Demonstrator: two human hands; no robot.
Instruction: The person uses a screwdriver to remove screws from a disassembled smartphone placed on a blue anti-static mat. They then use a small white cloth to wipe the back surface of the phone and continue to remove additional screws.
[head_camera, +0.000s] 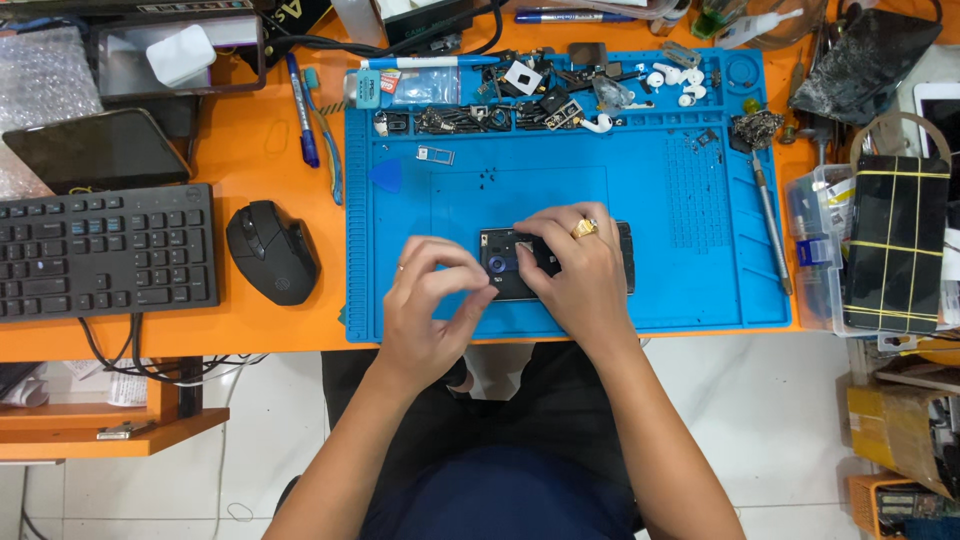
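Both hands' fingertips (527, 243) on phone (515, 268)

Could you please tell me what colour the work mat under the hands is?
The work mat is bright blue, on an orange desk; head view.

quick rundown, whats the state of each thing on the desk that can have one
phone: opened, back facing up, flat on the blue mat
left hand: fingertips pinched at the phone's left end
right hand: pressed on top of the phone
tablet: screen dark
mouse: untouched
keyboard: untouched
banded phone: screen dark, wrapped in yellow bands
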